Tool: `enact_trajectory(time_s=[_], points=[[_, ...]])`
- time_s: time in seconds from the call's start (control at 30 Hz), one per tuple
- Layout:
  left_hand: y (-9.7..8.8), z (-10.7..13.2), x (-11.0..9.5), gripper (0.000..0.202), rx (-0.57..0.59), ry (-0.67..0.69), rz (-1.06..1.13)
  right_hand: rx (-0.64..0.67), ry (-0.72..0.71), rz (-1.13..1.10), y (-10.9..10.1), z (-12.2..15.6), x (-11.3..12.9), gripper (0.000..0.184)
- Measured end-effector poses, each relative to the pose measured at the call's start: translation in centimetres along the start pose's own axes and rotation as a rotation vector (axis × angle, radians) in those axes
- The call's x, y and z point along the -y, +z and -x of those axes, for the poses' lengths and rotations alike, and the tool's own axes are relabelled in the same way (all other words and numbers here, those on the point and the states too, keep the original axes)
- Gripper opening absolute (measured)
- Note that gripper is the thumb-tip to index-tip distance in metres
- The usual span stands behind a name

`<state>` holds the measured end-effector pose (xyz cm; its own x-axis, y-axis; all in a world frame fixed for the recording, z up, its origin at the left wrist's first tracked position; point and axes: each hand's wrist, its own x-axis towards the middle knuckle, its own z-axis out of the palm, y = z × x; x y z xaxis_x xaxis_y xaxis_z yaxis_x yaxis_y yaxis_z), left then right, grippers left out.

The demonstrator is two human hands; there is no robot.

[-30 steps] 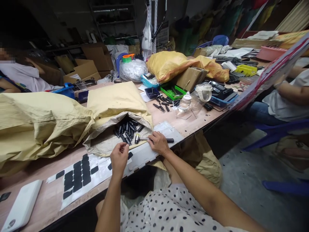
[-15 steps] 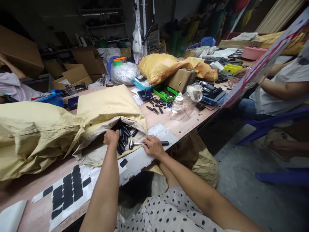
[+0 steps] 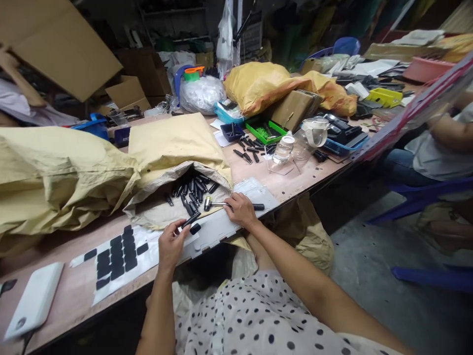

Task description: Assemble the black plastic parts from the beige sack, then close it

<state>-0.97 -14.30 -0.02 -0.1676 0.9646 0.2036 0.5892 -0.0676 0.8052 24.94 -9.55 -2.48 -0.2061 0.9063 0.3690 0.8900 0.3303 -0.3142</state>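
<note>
My left hand (image 3: pixel 172 241) pinches a slim black pen-like piece (image 3: pixel 191 220) over the table edge, in front of the sack. My right hand (image 3: pixel 241 211) is closed over the metal shaft of a small hammer (image 3: pixel 257 207), its yellow-tipped head pointing left and its black grip sticking out to the right. In the mouth of a tan sack (image 3: pixel 177 138) lies a pile of similar black pieces (image 3: pixel 192 187). A black rounded pad (image 3: pixel 195 229) rests on the grey board (image 3: pixel 212 230) beneath my hands.
Left of my hand, a white sheet (image 3: pixel 144 261) carries several black pads. A white phone-like device (image 3: pixel 37 298) lies at the front left. Farther back are a green tray (image 3: pixel 253 129), a clear jar (image 3: pixel 284 149) and a yellow sack (image 3: pixel 254 86). A person (image 3: pixel 439 143) sits at right.
My left hand has come out of the sack's mouth toward me with one black piece. My right hand stays on the hammer. The view has shifted, and the cardboard box at left has moved right.
</note>
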Motion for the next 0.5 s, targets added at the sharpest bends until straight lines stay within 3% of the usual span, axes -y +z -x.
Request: enact_trajectory(time_s=[0.2,0.37,0.5], points=[[1.1,0.6,2.5,0.019,0.096,0.172,-0.101,0.012,0.011,0.014,-0.2,-0.1,-0.3,0.015],[1.4,0.2,3.0,0.018,0.125,0.120,-0.086,0.061,0.091,-0.039,-0.4,-0.6,-0.4,0.013],[1.4,0.2,2.9,0.014,0.142,0.094,-0.074,-0.028,0.139,-0.201,-0.6,0.0,0.7,0.018]])
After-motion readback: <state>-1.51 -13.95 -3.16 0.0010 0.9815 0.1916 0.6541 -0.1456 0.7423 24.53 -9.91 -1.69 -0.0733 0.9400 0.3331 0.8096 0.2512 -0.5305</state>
